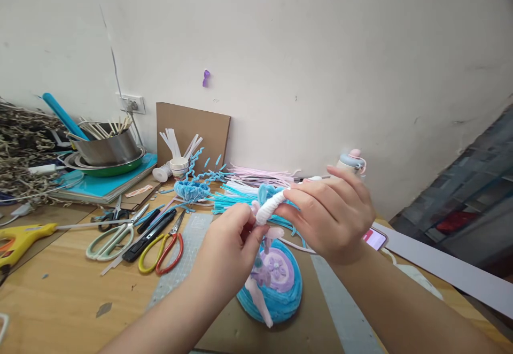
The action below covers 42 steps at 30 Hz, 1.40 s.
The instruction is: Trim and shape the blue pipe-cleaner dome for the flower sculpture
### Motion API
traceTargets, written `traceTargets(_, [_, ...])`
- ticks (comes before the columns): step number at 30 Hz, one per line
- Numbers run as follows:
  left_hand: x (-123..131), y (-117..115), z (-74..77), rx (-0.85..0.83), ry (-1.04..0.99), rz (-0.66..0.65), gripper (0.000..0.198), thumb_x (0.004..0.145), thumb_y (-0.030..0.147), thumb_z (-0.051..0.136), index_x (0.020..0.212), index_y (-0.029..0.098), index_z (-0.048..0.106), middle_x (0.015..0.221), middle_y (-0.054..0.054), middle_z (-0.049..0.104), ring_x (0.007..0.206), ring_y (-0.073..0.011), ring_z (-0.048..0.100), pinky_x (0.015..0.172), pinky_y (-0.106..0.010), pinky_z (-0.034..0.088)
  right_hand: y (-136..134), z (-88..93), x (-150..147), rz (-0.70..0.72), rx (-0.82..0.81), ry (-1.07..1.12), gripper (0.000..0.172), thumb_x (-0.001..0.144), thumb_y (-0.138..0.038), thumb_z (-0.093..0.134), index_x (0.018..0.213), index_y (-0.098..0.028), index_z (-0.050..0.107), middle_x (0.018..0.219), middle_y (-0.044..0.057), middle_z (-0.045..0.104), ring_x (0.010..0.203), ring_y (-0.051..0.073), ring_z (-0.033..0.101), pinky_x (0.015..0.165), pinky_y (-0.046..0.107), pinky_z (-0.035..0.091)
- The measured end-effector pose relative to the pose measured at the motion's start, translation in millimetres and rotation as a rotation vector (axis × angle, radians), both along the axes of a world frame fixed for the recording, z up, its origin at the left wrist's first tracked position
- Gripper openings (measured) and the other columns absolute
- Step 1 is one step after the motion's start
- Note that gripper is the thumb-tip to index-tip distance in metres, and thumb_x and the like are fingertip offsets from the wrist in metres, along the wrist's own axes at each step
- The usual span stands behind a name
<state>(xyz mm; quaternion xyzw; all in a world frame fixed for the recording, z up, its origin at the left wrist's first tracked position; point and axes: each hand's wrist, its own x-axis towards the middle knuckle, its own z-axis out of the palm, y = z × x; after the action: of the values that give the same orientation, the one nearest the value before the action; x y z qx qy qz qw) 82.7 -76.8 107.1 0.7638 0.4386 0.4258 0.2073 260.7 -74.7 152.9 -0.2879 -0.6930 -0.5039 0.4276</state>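
- Near left: bare tabletop (68, 295), open between the glue gun (20, 239) and the cutting mat (184, 258).
- Left of centre: scissors (116, 236) and red-and-yellow snips (162, 249) lie side by side and block a low pass.
- Far left: steel pot (106, 148) on stacked boards.
- Far centre: pipe-cleaner pile (256, 183) fills the strip before the cardboard sheet (192, 129).
- Centre: left hand (230, 241) and right hand (332, 217) pinch a white fuzzy stem (270, 207) just above the blue dome (280, 295); little gap beneath.
- Right: phone (374, 238) lies just behind the right hand.

Both hands (280, 225) pinch a white pipe-cleaner coil (269, 206) — above a blue craft (280, 295).
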Motion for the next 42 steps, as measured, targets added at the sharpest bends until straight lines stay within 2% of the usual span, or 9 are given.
traceTargets(4, [1,-1,-1.0,-0.003,-0.018,0.014,0.021,0.081,0.023,0.056,0.067,0.021,0.041,0.063,0.004,0.048,0.058,-0.012,0.042,0.054,-0.024,0.03,-1,-2.2,0,0.009,-0.028,0.014,0.014,0.08,-0.032,0.069,0.079,-0.02,0.062,0.067,-0.001,0.069,0.066,0.014,0.06,0.077,0.029,0.051])
traceTargets(7, [2,0,-2.2,-0.009,-0.03,-0.001,0.021,0.082,0.024,0.056,0.067,0.021,0.042,0.063,0.004,0.048,0.058,-0.0122,0.043,0.054,-0.025,0.03,-2,-5.4,0,-0.017,-0.038,0.052,0.018,0.079,-0.035,0.07,0.078,-0.02,0.062,0.066,-0.001,0.068,0.064,0.014,0.06,0.063,0.025,0.048])
traceTargets(9, [2,0,-2.3,-0.007,-0.034,-0.006,0.021,0.082,0.024,0.056,0.066,0.021,0.042,0.063,0.003,0.048,0.059,-0.0124,0.043,0.054,-0.025,0.03,-2,-7.5,-1,-0.018,-0.056,0.081,0.019,0.078,-0.036,0.071,0.077,-0.02,0.062,0.065,-0.001,0.068,0.062,0.013,0.058,0.06,0.025,0.045])
traceTargets(20, [1,0,-2.5,-0.013,-0.037,-0.007,0.021,0.082,0.027,0.056,0.068,0.021,0.042,0.064,0.003,0.049,0.06,-0.0128,0.045,0.054,-0.024,0.031,-1,-14.2,-10,0.081,-0.118,0.246,0.014,0.076,-0.021,0.073,0.073,-0.019,0.059,0.062,0.0,0.065,0.061,0.014,0.059,0.063,0.026,0.047])
traceTargets(24, [-1,1,2.0,-0.009,0.001,-0.024,0.023,0.082,0.027,0.056,0.066,0.021,0.041,0.063,0.003,0.048,0.058,-0.012,0.043,0.053,-0.024,0.031,-3,-8.0,-3,0.078,-0.183,0.129,0.011,0.08,-0.028,0.069,0.083,-0.021,0.061,0.074,0.002,0.067,0.074,0.018,0.061,0.075,0.031,0.05])
traceTargets(29, [2,3,4.1,-0.042,-0.031,-0.036,0.023,0.082,0.028,0.057,0.066,0.021,0.041,0.063,0.003,0.049,0.058,-0.0117,0.045,0.053,-0.023,0.032,-7,7.9,12,0.033,-0.261,0.088,0.015,0.083,-0.019,0.063,0.098,-0.022,0.06,0.093,0.006,0.068,0.092,0.022,0.061,0.089,0.039,0.047])
traceTargets(34, [3,3,2.9,-0.071,-0.061,-0.032,0.022,0.082,0.029,0.056,0.067,0.021,0.042,0.063,0.003,0.052,0.056,-0.0115,0.048,0.051,-0.023,0.033,-7,17.0,21,-0.072,-0.223,0.141,0.02,0.081,-0.024,0.067,0.099,-0.021,0.061,0.096,0.007,0.068,0.089,0.023,0.061,0.084,0.038,0.045])
traceTargets(37, [2,3,3.6,-0.077,-0.061,-0.041,0.022,0.083,0.029,0.054,0.067,0.021,0.042,0.062,0.003,0.051,0.055,-0.0114,0.048,0.051,-0.023,0.034,-5,19.6,20,-0.123,-0.192,0.115,0.015,0.08,-0.026,0.068,0.093,-0.021,0.062,0.095,0.006,0.069,0.09,0.023,0.061,0.083,0.038,0.042])
traceTargets(42, [1,2,4.4,-0.072,-0.046,-0.032,0.022,0.083,0.03,0.054,0.067,0.021,0.041,0.063,0.002,0.053,0.057,-0.0121,0.049,0.052,-0.023,0.035,-2,19.5,19,-0.161,-0.071,0.066,0.01,0.08,-0.029,0.068,0.079,-0.022,0.061,0.077,0.0,0.07,0.076,0.019,0.06,0.076,0.038,0.034])
